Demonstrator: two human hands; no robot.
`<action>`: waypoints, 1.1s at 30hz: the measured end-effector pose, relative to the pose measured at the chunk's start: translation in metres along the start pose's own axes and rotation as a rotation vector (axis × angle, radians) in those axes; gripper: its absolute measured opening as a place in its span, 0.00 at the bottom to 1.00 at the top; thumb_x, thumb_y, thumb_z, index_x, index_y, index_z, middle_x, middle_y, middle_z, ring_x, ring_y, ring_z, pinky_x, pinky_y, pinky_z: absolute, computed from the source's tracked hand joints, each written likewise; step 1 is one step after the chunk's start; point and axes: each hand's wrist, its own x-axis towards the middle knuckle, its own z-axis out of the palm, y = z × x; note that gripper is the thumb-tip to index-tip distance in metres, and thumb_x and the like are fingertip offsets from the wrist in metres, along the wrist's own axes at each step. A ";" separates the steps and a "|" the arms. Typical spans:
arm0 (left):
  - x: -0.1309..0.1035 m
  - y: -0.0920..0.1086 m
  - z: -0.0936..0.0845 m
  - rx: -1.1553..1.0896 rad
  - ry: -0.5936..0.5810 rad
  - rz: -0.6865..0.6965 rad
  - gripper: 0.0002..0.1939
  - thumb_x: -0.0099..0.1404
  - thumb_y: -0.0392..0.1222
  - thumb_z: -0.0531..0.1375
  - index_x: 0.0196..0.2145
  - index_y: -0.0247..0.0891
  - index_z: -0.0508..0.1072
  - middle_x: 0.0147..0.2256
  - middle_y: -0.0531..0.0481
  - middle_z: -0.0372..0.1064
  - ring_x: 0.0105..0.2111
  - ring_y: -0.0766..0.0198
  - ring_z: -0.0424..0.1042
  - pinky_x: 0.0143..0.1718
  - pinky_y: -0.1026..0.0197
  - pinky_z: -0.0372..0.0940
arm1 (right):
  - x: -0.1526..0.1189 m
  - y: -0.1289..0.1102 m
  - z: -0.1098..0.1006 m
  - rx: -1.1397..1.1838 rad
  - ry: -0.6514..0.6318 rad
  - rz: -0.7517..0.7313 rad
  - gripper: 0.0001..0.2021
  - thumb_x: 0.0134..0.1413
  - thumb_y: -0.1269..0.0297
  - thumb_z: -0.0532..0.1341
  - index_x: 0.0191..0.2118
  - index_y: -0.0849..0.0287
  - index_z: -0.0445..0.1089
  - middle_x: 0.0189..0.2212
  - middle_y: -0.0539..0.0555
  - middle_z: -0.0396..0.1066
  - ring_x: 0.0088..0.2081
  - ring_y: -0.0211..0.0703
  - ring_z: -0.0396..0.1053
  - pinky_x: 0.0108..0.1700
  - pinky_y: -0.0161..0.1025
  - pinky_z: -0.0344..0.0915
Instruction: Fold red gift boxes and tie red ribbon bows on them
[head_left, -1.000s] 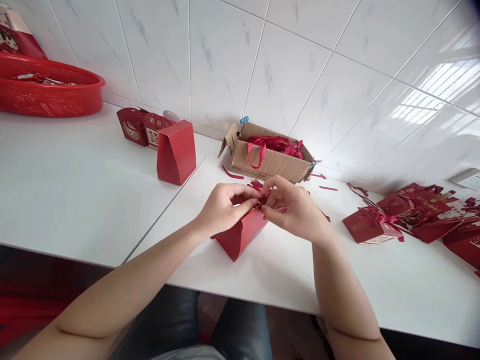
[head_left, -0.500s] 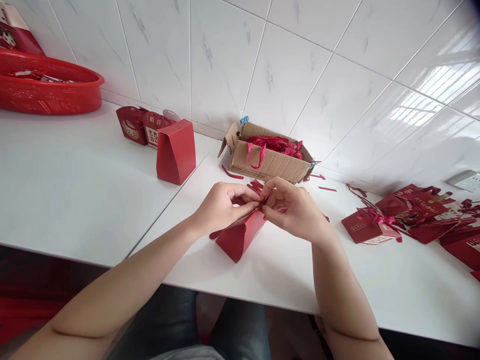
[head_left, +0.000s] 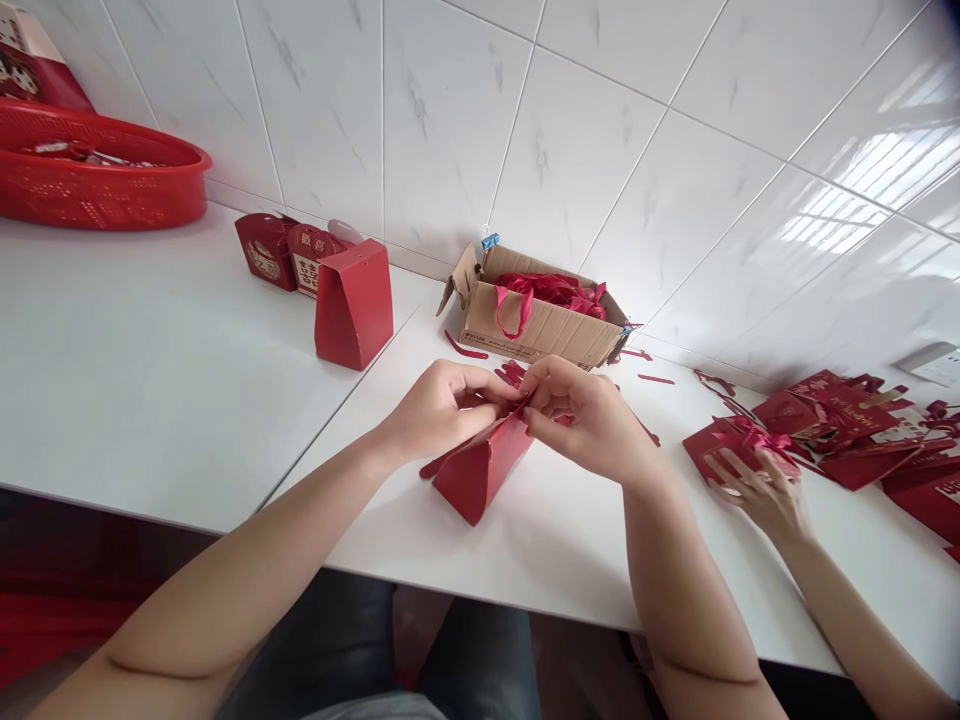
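A red paper gift box point(head_left: 480, 472) with a narrowing top stands on the white table in front of me. My left hand point(head_left: 441, 410) pinches at its top edge from the left. From the right, my right hand point(head_left: 583, 422) has thumb and fingers closed on the same top edge, the two sets of fingertips nearly meeting. What exactly lies between the fingertips is partly hidden. Several red strips point(head_left: 513, 372) lie just behind the box. Another plain red box point(head_left: 354, 305) stands upright to the left.
A cardboard box point(head_left: 525, 335) of red ribbons stands by the tiled wall. Farther left are printed red boxes point(head_left: 264, 250) and a red plastic basket point(head_left: 105, 190). At right, a co-worker's hand point(head_left: 776, 505) touches a bowed red box point(head_left: 701, 447) beside more packed boxes point(head_left: 862, 415).
A co-worker's hand has come in from the right and reached the bowed box. My left thumb has shifted slightly back along the box's top; my right hand stays nearly still.
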 end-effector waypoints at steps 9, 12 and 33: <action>0.001 -0.004 0.008 -0.009 0.125 0.023 0.09 0.58 0.37 0.63 0.37 0.33 0.79 0.37 0.45 0.78 0.38 0.58 0.77 0.42 0.59 0.73 | 0.008 0.014 -0.003 0.035 0.007 -0.103 0.10 0.52 0.75 0.56 0.41 0.56 0.63 0.29 0.48 0.68 0.29 0.34 0.67 0.33 0.34 0.66; 0.001 -0.006 0.012 0.025 0.188 0.050 0.08 0.60 0.39 0.63 0.35 0.34 0.79 0.36 0.46 0.78 0.37 0.59 0.77 0.43 0.59 0.72 | 0.009 0.017 -0.005 0.073 -0.037 -0.117 0.09 0.54 0.74 0.56 0.42 0.57 0.63 0.30 0.49 0.69 0.30 0.34 0.68 0.34 0.34 0.67; -0.005 0.001 0.020 -0.099 0.025 -0.092 0.06 0.62 0.34 0.61 0.34 0.36 0.80 0.32 0.48 0.78 0.35 0.63 0.76 0.36 0.64 0.71 | 0.006 0.027 -0.029 -0.377 0.068 -0.612 0.05 0.56 0.67 0.63 0.34 0.51 0.76 0.41 0.54 0.67 0.43 0.43 0.67 0.41 0.44 0.69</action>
